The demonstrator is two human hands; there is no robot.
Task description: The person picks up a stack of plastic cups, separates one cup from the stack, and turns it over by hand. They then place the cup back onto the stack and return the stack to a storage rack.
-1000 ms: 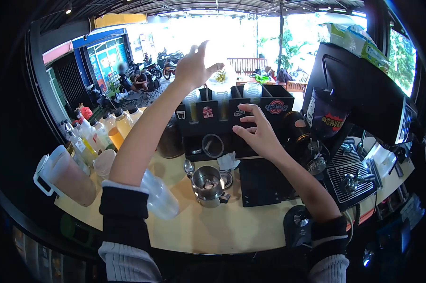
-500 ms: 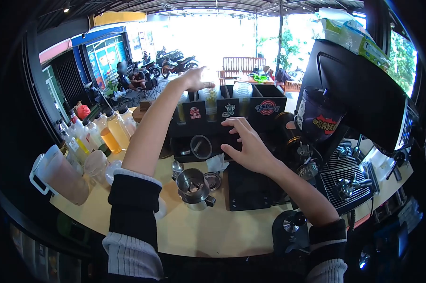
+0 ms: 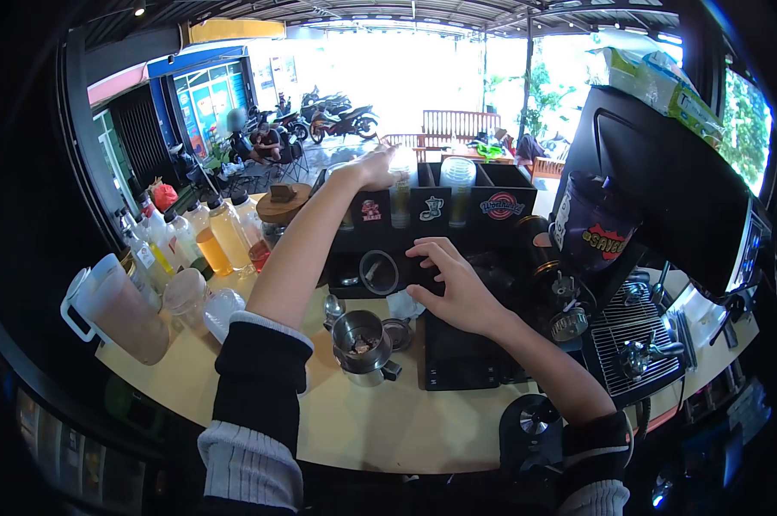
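Note:
My left hand [image 3: 375, 169] reaches to the top of a stack of clear plastic cups [image 3: 400, 196] in a black cup organizer [image 3: 406, 236]. Glare washes out its fingers, so I cannot make out their grip. My right hand [image 3: 450, 288] hovers with fingers apart over the back of a black scale [image 3: 459, 357], holding nothing. A steel pot [image 3: 362, 344] with a side handle and some dark and pale bits inside stands below, between my arms. Beside it lie a round metal lid [image 3: 397, 334] and a crumpled white cloth or tissue [image 3: 406, 304].
Several bottles [image 3: 219, 232] and a pitcher [image 3: 118, 311] line the left side. Another cup stack [image 3: 457, 189] stands in the organizer. On the right are a grinder hopper [image 3: 596, 225] and an espresso machine's drip tray [image 3: 627, 325]. People sit outside near motorbikes [image 3: 341, 119].
My left hand has come down and closer to the cup stack. My right hand stays spread in nearly the same place. The whole view has shifted slightly.

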